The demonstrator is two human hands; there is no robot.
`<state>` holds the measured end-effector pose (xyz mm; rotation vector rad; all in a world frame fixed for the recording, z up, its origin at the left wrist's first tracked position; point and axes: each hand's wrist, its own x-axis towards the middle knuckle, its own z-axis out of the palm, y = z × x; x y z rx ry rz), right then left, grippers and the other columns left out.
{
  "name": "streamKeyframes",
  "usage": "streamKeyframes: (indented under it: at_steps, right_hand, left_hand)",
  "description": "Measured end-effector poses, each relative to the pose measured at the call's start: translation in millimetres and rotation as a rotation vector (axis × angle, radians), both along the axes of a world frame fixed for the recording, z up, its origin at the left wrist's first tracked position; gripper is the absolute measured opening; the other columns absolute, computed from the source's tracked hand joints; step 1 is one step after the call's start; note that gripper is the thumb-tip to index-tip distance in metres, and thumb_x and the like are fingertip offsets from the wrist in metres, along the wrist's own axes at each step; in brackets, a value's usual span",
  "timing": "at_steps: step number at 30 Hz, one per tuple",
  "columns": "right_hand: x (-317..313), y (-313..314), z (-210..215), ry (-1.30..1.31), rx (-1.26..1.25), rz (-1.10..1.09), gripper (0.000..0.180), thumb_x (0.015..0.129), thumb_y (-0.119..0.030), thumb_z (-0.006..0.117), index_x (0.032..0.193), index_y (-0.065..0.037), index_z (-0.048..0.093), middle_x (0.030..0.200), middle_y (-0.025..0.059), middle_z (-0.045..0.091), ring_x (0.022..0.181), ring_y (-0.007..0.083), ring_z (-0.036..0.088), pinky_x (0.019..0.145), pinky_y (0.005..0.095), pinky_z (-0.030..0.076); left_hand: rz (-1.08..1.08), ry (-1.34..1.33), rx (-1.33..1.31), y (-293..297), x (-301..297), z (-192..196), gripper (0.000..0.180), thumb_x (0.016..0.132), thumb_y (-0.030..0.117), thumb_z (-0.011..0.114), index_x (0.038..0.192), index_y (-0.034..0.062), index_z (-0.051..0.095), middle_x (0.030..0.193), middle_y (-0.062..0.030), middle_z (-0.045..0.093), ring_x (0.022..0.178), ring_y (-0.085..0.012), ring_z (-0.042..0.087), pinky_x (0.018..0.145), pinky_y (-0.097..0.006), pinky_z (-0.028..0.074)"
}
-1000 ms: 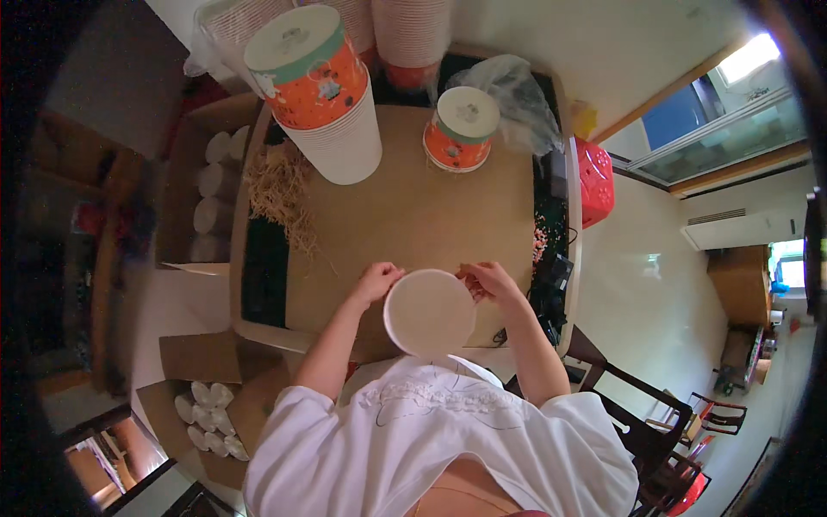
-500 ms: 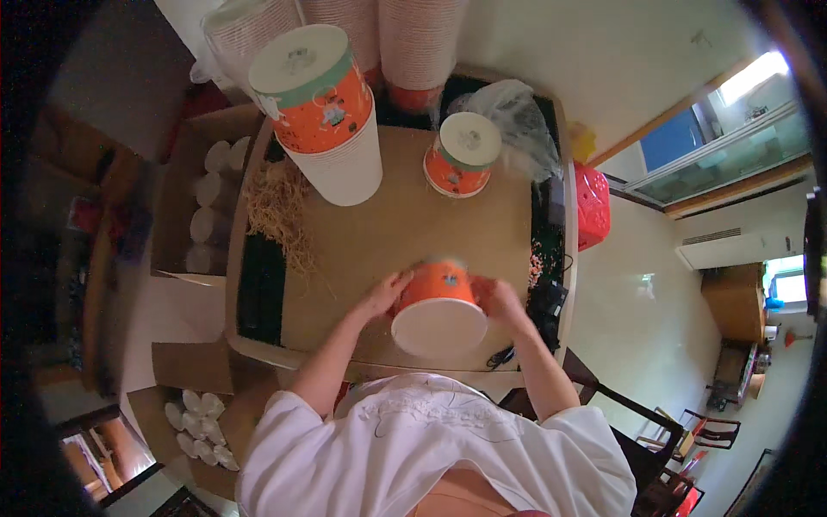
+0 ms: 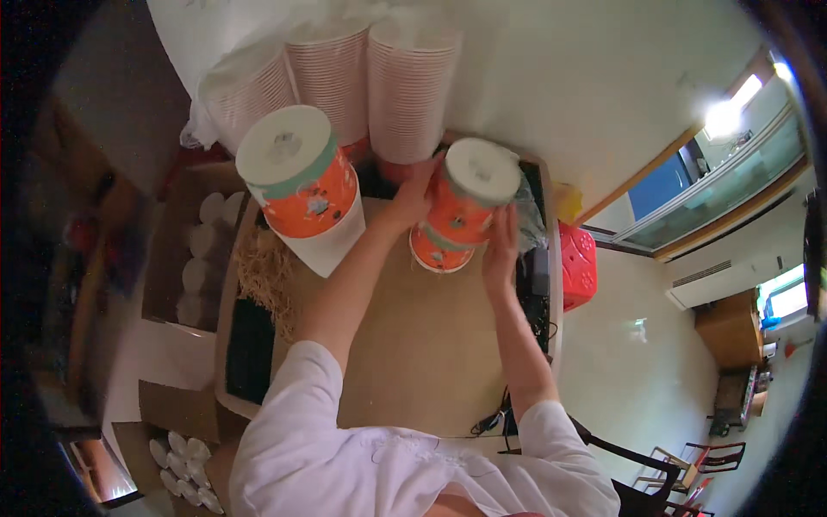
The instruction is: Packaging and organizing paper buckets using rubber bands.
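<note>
An orange paper bucket (image 3: 465, 211), upside down with a green band and a pale round base on top, is between my two hands. My left hand (image 3: 415, 202) grips its left side, and my right hand (image 3: 501, 246) is against the right side with the fingers pointing up. It sits on or just over a second orange paper bucket (image 3: 441, 257); whether the two touch is hard to tell. To the left stands a taller stack of paper buckets (image 3: 310, 202), orange at the top and white below.
Tall stacks of nested tubs (image 3: 409, 95) in plastic rise at the back. Shredded straw (image 3: 263, 271) lies on the table's left side. A carton (image 3: 177, 326) holds white cups; another with clear cups (image 3: 183, 465) is lower left. A red stool (image 3: 579, 265) stands right.
Both hands have carried the bucket from the table's near side forward to the other bucket at the back right. Its open rim now faces down, and the camera view has shifted.
</note>
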<state>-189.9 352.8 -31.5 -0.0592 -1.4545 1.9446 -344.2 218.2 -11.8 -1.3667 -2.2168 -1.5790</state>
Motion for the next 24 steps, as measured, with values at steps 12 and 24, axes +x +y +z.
streamKeyframes:
  at_steps: [12, 24]
  right_hand:
    - [161, -66, -115, -0.578, 0.809, -0.101, 0.046, 0.073, 0.010, 0.051, 0.115, -0.008, 0.054, 0.127, 0.0179, 0.041, 0.117, 0.0316, 0.043, 0.092, 0.0376, 0.040]
    - [-55, -135, 23, -0.142, 0.688, 0.349, 0.076, 0.073, 0.007, 0.055, 0.139, -0.006, 0.020, 0.141, 0.0118, 0.028, 0.132, 0.0249, 0.024, 0.104, 0.0355, 0.027]
  left_hand:
    - [0.369, -0.714, -0.110, -166, 196, -183, 0.049, 0.080, -0.002, 0.048, 0.128, 0.0017, 0.038, 0.131, -0.0178, 0.040, 0.120, -0.0285, 0.041, 0.098, -0.038, 0.034]
    - [0.617, -0.663, 0.481, -228, 25, 3, 0.054, 0.091, 0.042, 0.041, 0.130, 0.0046, 0.039, 0.133, -0.0080, 0.039, 0.125, -0.0183, 0.032, 0.101, -0.033, 0.027]
